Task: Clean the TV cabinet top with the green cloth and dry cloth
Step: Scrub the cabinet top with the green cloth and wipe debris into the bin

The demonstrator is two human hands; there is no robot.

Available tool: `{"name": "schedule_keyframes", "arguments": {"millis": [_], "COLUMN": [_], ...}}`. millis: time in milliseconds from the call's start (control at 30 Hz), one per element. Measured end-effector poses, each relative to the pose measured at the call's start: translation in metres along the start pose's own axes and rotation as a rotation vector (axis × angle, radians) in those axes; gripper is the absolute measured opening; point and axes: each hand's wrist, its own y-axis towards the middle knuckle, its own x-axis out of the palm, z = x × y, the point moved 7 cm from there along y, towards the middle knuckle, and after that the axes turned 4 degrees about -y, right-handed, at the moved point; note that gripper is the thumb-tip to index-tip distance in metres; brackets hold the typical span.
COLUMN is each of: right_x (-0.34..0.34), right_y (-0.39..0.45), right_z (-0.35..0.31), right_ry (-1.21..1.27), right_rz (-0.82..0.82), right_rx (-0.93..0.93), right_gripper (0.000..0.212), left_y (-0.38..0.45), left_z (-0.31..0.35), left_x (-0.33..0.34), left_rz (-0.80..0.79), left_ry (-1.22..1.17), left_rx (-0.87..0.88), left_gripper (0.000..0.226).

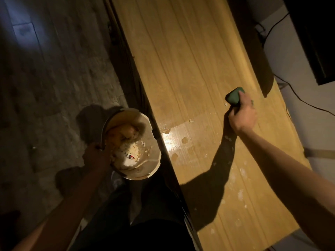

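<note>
- TV cabinet top (pixel 190 69): pale wood-grain surface, running from the lower right to the upper middle of the view. Its dark front edge (pixel 163 142) runs along the left side, toward the person. The stretch beyond the cloth is bare and open; a glossy wet patch and pale specks and smears lie nearer the person.
- Dark object (pixel 253 51): stands along the far right side of the top, close beside the cloth, narrowing the room there.
- Cable (pixel 297 98): trails past the top's right edge, against the pale wall.
- Green cloth (pixel 234 96): bunched into 1 compact wad, resting on the top near its right side. Its long axis roughly follows the arm, the free end pointing away from the person.
- Right hand (pixel 242 115): fingers curled closed over the near part of the cloth, pressing it to the wood; the far part sticks out past the knuckles.
- Left hand (pixel 96 156): off the cabinet, above the floor, closed around the thin handle of a bucket (pixel 145 127).
- Bucket: pale, round, just beside the front edge; the contents are blurred.
</note>
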Motion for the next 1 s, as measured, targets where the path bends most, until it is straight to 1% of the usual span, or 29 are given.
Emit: {"name": "schedule_keyframes", "arguments": {"millis": [67, 167, 333, 400, 433, 500, 533, 567, 667, 733, 800, 867, 1000], "right_x": [0.008, 0.022, 0.051, 0.061, 0.069, 0.093, 0.107, 0.116, 0.115, 0.106, 0.095, 0.084, 0.056], "right_y": [-0.028, -0.071, -0.158, -0.197, -0.216, -0.253, -0.271, -0.286, -0.298, -0.296, -0.291, -0.287, -0.274], "right_z": [-0.026, -0.062, -0.131, -0.163, -0.181, -0.214, -0.223, -0.228, -0.224, -0.213, -0.2, -0.186, -0.149], "right_ry": [0.001, -0.006, 0.009, 0.039, 0.066, 0.094, 0.095, 0.129, 0.317, 0.373, 0.434, 0.501, 0.592], "right_rz": [-0.001, -0.01, -0.048, -0.072, -0.11, -0.289, -0.381, -0.421, -0.357, -0.316, -0.294, -0.274, -0.164], "right_rx": [-0.063, -0.13, -0.212, -0.292, -0.357, -0.446, -0.443, -0.408, -0.221, -0.16, -0.114, -0.078, 0.017], "right_gripper": [0.065, 0.065, 0.065, 0.068, 0.069, 0.069, 0.068, 0.067, 0.059, 0.055, 0.054, 0.054, 0.05], "left_y": [-0.002, -0.005, -0.012, -0.015, -0.018, -0.023, -0.026, -0.029, -0.035, -0.037, -0.04, -0.043, -0.044], "left_z": [-0.001, -0.005, -0.012, -0.007, -0.004, 0.0, 0.001, 0.002, 0.002, -0.002, -0.005, -0.009, -0.013], "left_x": [-0.002, -0.004, -0.013, -0.016, -0.017, -0.019, -0.021, -0.024, -0.037, -0.039, -0.041, -0.042, -0.039], "left_rz": [0.013, -0.022, -0.109, -0.131, -0.142, -0.154, -0.153, -0.15, -0.134, -0.146, -0.141, -0.137, -0.171], "left_ry": [-0.024, -0.04, -0.091, -0.083, -0.095, -0.097, -0.076, -0.053, 0.007, 0.005, 0.003, 0.01, 0.086], "left_rx": [0.005, 0.02, 0.026, 0.061, 0.07, 0.077, 0.089, 0.108, 0.167, 0.184, 0.173, 0.183, 0.195], "left_gripper": [0.028, 0.019, 0.023, 0.021, 0.017, 0.015, 0.016, 0.018, 0.021, 0.021, 0.029, 0.032, 0.021]}}
